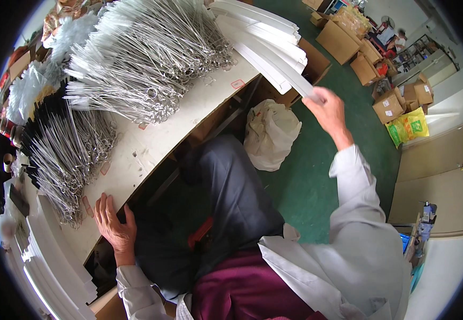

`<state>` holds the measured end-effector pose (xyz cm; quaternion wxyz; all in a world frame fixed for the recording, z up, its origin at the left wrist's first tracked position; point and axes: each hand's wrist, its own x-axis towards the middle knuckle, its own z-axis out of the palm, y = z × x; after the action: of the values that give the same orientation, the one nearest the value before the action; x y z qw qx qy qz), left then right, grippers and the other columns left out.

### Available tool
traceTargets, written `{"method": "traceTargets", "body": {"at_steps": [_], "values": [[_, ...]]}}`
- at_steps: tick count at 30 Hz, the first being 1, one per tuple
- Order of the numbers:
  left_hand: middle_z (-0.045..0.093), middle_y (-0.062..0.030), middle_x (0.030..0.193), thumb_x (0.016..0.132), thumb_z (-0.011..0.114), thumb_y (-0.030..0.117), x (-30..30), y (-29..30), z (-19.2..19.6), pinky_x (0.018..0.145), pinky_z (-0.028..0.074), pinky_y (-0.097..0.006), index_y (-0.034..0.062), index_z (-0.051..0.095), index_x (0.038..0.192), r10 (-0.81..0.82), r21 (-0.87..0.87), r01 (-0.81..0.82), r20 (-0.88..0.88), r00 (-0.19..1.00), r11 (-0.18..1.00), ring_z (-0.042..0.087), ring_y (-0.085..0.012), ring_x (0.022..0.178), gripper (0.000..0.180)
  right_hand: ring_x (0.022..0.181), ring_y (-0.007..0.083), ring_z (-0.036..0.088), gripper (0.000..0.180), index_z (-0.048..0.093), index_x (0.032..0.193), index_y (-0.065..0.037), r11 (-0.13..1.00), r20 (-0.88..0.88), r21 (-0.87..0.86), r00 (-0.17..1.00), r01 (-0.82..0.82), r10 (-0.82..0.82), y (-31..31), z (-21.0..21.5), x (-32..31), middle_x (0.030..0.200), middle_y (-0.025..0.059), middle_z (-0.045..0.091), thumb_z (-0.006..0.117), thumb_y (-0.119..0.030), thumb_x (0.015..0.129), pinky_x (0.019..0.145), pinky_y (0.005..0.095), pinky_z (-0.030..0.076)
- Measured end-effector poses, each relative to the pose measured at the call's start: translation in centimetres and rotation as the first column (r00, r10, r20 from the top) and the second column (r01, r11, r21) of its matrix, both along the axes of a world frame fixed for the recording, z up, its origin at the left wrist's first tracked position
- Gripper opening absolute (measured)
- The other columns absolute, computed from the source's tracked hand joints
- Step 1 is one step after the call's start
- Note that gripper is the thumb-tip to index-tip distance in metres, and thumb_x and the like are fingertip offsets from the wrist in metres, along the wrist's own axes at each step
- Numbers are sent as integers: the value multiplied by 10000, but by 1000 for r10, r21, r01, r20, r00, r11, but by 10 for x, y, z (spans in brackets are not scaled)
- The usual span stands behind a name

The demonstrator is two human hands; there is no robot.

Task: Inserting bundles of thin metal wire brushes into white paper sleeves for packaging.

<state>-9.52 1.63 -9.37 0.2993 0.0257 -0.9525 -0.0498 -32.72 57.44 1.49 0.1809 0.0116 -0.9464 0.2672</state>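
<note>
My left hand lies on the near edge of the white table, thumb apart from the fingers, holding nothing. My right hand is stretched out to the right and closed on the end of a long, narrow white carton. That carton lies along a fanned stack of similar flat white cartons at the table's far right end. A big pile of wire-handled brushes with white bristles covers the middle of the table, looped ends toward me. Left of it lies a smaller pile of black-bristled wire brushes.
More long white cartons stand at the lower left. A white plastic bag sits on the green floor beside my knee. Cardboard boxes and a yellow-green bag line the right side. Another person is far off.
</note>
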Motion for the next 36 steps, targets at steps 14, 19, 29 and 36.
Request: {"method": "traceTargets", "body": {"at_steps": [14, 19, 29, 36], "values": [[685, -213, 1202, 779, 790, 65, 9, 96, 117, 1006, 540, -551, -7, 682, 1141, -539, 57, 551, -149, 829, 832, 678, -385, 1090, 385, 1123, 260, 700, 502, 670, 1247, 3, 759, -228, -229, 792, -610, 567, -134, -19, 101, 1263, 136, 698, 869, -136, 807, 981, 370, 557], [525, -246, 1481, 771, 838, 203, -3, 105, 134, 1161, 397, -545, -29, 588, 1369, -343, 58, 338, 143, 928, 939, 513, -437, 1347, 688, 1178, 327, 676, 544, 680, 1240, 0, 586, -217, -9, 574, -810, 790, -198, -12, 97, 1316, 162, 664, 890, -139, 757, 1004, 418, 552], [614, -196, 1198, 704, 872, 131, -19, 65, 109, 989, 507, -472, -42, 568, 1347, -311, 186, 260, 349, 884, 948, 613, -388, 1127, 732, 1122, 335, 668, 577, 656, 1234, -27, 334, -134, 168, 314, -928, 940, -260, -31, 91, 1330, 135, 612, 897, -164, 728, 950, 422, 575], [614, -176, 1127, 686, 886, 158, -13, 60, 98, 881, 540, -463, -16, 564, 1275, -175, 153, 135, 289, 941, 979, 652, -383, 1023, 693, 1138, 330, 605, 589, 630, 1286, -13, 526, -121, 171, 513, -833, 850, -276, -26, 100, 1215, 139, 611, 864, -181, 772, 1006, 434, 502]]}}
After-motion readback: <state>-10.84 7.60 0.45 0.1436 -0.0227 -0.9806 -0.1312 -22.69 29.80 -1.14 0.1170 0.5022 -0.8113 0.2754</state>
